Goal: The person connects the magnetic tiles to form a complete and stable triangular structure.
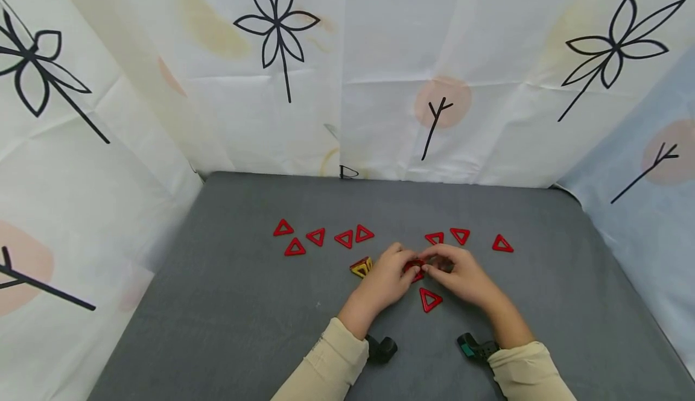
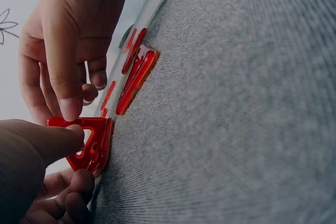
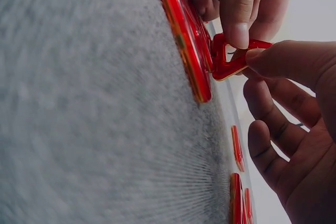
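Observation:
Both hands meet over the middle of the grey table around a red triangular frame tile (image 2: 102, 129). My left hand (image 1: 384, 275) pinches it, thumb across its face and fingers underneath. From the other side, my right hand (image 1: 464, 273) pinches the red piece between thumb and fingers, as the right wrist view shows. Whether this is one tile or several joined is hard to tell, since fingers cover much of it. Beside the left hand lies a yellow and red triangular piece (image 1: 358, 266), partly hidden. A loose red triangle (image 1: 424, 300) lies just in front of the hands.
Several red triangles lie behind and left of the hands, including one at the far left (image 1: 283, 231). Others lie behind the right hand, with one triangle (image 1: 502, 248) farther right. A patterned white cloth (image 1: 380, 117) borders the grey table (image 1: 244, 316) at the back and sides.

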A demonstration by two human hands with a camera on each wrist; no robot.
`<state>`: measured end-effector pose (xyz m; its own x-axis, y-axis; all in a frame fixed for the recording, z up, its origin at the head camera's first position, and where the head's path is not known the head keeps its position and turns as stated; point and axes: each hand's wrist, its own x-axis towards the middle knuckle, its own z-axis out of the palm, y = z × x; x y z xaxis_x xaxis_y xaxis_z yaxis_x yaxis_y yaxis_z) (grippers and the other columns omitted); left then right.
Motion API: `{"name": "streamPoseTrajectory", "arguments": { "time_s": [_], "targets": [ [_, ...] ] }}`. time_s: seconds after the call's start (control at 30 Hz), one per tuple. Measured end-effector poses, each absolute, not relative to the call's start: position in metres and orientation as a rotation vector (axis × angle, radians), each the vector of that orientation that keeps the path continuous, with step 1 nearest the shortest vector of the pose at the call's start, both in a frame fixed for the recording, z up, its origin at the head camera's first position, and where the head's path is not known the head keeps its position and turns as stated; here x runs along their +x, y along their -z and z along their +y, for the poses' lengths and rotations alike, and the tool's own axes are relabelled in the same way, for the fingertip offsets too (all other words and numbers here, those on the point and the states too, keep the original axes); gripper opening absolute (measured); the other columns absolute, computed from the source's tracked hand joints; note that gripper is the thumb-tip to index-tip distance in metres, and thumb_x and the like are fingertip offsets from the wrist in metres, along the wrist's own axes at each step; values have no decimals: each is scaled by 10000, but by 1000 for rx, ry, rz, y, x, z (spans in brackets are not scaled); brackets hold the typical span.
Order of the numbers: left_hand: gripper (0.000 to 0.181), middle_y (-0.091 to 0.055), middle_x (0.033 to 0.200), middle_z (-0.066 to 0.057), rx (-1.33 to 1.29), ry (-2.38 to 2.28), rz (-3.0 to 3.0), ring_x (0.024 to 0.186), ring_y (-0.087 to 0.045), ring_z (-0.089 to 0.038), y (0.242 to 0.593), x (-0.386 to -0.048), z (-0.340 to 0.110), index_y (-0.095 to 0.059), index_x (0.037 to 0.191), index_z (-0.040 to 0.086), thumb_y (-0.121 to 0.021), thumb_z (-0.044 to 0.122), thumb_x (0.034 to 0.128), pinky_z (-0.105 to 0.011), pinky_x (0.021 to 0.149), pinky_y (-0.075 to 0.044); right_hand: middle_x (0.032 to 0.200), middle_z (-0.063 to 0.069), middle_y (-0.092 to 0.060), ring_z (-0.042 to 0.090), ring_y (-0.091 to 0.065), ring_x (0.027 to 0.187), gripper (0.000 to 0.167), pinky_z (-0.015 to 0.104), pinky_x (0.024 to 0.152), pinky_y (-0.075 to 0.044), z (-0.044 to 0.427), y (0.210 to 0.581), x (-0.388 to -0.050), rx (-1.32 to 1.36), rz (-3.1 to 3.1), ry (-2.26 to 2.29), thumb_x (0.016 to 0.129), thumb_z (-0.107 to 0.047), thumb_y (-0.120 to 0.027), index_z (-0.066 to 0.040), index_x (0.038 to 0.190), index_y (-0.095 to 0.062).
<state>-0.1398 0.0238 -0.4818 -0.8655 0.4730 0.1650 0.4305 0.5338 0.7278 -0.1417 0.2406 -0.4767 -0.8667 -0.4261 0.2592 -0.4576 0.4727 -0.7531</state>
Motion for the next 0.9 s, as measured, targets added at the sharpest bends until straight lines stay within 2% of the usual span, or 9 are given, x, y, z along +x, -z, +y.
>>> {"name": "streamPoseTrajectory", "arguments": {
  "time_s": [0.23,0.47,0.67,0.9],
  "targets": [
    [207,-659,1038,-48,790,-1231,2695,816,-544,-81,480,-141,22,-765,1230,72,-642,113,1068,-182,727,-493,1023,77,-758,67,-651,755,205,278,667,-554,241,478,-142,813,-2663,-1394,962,17,-747,-89,1137,-760],
    [196,-674,1027,-68,782,-1230,2717,789,-564,-80,480,-143,22,-776,1191,46,-629,73,1065,-176,699,-493,990,93,-751,105,-662,739,190,271,648,-548,246,473,-143,811,-2721,-1473,981,-9,-737,-52,1166,-741],
    [174,-682,1005,-74,760,-1239,2775,793,-581,-91,482,-145,22,-782,1151,33,-642,57,1049,-183,705,-502,851,12,-690,73,-601,693,77,264,616,-518,256,465,-141,875,-2859,-1485,967,-75,-777,-66,1034,-742],
    [172,-687,1019,-83,749,-1267,2788,827,-609,-120,482,-146,20,-775,1148,35,-635,63,1053,-209,736,-529,909,50,-653,160,-594,785,287,266,690,-507,262,457,-139,955,-3071,-1514,869,-228,-904,-92,1053,-730]
  ]
}}
